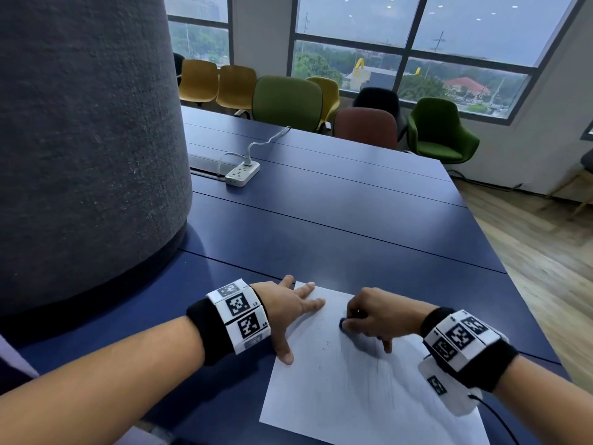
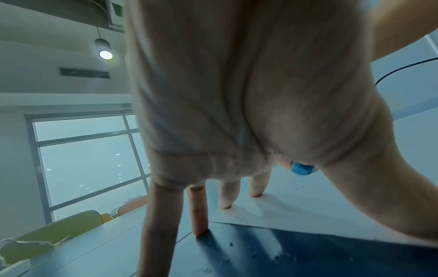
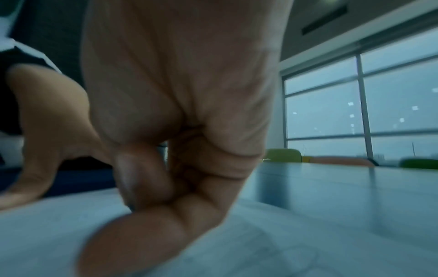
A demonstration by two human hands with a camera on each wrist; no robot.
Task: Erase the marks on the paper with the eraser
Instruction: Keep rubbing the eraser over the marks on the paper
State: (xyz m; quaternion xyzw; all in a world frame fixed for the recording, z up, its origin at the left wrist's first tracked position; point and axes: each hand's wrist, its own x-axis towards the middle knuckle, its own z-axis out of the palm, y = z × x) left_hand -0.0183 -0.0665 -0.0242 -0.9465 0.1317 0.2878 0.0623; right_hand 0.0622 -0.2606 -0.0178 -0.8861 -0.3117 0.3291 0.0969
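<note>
Pinching a small blue eraser (image 1: 342, 323) against the far right part of the paper (image 1: 324, 387), the right hand (image 1: 378, 313) rubs while the left hand (image 1: 288, 311), fingers spread flat, pins the far left corner; thin, light paper likely creases unless held down.

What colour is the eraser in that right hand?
Blue. The eraser shows best in the left wrist view, peeking from the right hand.

Left hand (image 1: 290, 311) flat, fingers (image 2: 224, 195) splayed, pressing down; right hand (image 1: 373, 314) curled, apparently pinching.
</note>
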